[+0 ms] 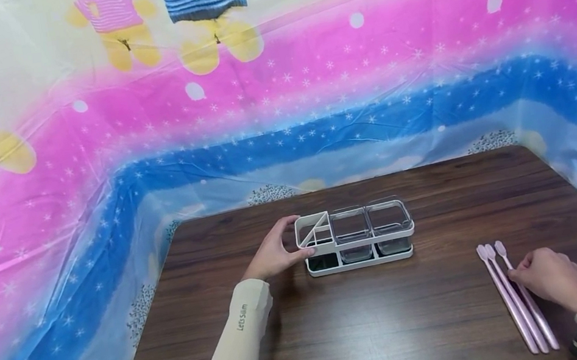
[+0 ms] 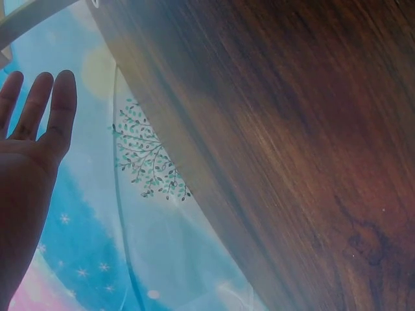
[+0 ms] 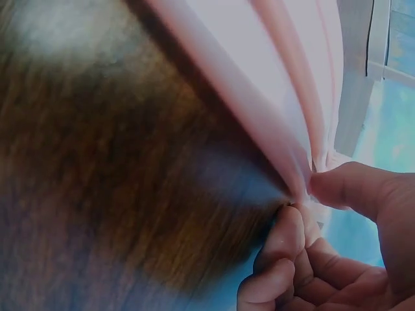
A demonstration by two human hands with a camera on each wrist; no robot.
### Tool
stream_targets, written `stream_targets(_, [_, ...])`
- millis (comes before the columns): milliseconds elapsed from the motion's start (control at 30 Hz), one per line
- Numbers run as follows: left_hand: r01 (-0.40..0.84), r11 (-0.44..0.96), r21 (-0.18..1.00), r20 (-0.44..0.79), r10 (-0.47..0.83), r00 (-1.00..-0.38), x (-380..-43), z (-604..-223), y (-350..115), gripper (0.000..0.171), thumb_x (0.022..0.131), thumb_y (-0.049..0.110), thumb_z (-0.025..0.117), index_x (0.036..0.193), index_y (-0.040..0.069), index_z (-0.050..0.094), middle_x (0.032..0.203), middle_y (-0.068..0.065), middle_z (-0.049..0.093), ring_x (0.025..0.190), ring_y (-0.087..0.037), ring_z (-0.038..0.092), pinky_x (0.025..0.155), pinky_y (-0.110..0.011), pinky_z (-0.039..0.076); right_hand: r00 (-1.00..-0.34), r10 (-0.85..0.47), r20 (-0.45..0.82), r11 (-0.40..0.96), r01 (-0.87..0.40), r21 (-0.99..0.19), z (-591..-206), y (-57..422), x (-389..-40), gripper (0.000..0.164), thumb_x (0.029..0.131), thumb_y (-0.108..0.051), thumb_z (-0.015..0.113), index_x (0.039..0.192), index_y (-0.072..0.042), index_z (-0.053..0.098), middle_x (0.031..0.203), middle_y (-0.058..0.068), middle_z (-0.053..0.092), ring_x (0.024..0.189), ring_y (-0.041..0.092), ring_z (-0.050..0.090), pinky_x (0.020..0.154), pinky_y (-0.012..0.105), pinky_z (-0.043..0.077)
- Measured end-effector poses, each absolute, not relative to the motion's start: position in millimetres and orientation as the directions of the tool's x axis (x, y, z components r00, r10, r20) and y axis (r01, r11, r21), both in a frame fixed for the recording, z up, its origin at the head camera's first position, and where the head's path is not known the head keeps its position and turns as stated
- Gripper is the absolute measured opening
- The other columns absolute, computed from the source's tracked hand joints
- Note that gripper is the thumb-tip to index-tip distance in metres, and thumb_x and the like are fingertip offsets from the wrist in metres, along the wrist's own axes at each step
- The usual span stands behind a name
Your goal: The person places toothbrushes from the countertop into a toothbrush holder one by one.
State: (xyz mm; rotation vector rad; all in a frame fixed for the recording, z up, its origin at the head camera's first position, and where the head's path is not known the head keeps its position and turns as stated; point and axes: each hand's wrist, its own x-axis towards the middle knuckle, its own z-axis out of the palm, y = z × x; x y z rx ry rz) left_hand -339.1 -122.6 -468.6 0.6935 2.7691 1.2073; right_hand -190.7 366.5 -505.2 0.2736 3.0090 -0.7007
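My left hand (image 1: 275, 252) grips the left end of the white rack (image 1: 354, 241), far-centre, likely steadying it. Clear cups (image 1: 350, 226) fill its right slots. Near right: my right hand (image 1: 553, 278) pinches the rightmost pink stick (image 1: 537, 314), probably singling it out.

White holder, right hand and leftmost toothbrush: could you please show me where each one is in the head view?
White holder (image 1: 361, 264), head view: on its lower front bar.
Right hand (image 1: 551, 278), head view: on the back of the hand.
Leftmost toothbrush (image 1: 509, 303), head view: near the middle of its handle.
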Motion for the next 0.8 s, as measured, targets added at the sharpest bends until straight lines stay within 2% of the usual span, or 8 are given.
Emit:
stream_targets(300, [0.392, 0.589, 0.707, 0.143, 0.423, -0.895, -341, -470, -124, 0.088, 0.069, 0.058, 0.076, 0.142, 0.025, 0.039, 0.142, 0.002, 0.040, 0.130, -0.027, 0.039, 0.098, -0.050, 0.036, -0.976, 0.212, -0.053, 0.875, 0.213, -0.435, -494, 367, -192, 0.027, 0.082, -0.031, 0.066, 0.069, -0.008, 0.067, 0.063, 0.001, 0.059, 0.061, 0.025, 0.054, 0.061, 0.050, 0.039])
stream_targets(467, [0.402, 0.590, 0.700, 0.155, 0.425, -0.892, -341, -472, -125, 0.087, 0.070, 0.058, 0.076, 0.142, 0.023, 0.039, 0.142, 0.001, 0.040, 0.130, -0.027, 0.039, 0.098, -0.051, 0.036, -0.974, 0.223, 0.029, 0.868, 0.185, -0.460, -481, 367, -194, 0.024, 0.081, -0.030, 0.066, 0.071, -0.008, 0.068, 0.063, -0.002, 0.059, 0.058, 0.020, 0.052, 0.058, 0.045, 0.039])
stream_targets(633, [0.392, 0.600, 0.698, 0.142, 0.420, -0.896, -340, -472, -124, 0.087, 0.070, 0.057, 0.076, 0.142, 0.025, 0.039, 0.142, 0.004, 0.040, 0.129, -0.020, 0.039, 0.099, -0.049, 0.036, -0.963, 0.184, 0.198, 0.865, 0.064, -0.497, -459, 358, -204, 0.019, 0.082, -0.025, 0.067, 0.075, -0.008, 0.068, 0.062, -0.003, 0.060, 0.053, 0.014, 0.048, 0.052, 0.034, 0.037])
stream_targets(800, [0.374, 0.608, 0.700, 0.128, 0.409, -0.904, -339, -470, -123, 0.086, 0.070, 0.057, 0.076, 0.142, 0.027, 0.039, 0.141, 0.006, 0.040, 0.127, -0.018, 0.040, 0.098, -0.048, 0.037, -0.924, 0.141, 0.356, 0.847, -0.073, -0.526, -423, 336, -217, 0.012, 0.083, -0.023, 0.069, 0.081, -0.011, 0.069, 0.068, 0.000, 0.065, 0.055, 0.013, 0.053, 0.052, 0.029, 0.039])
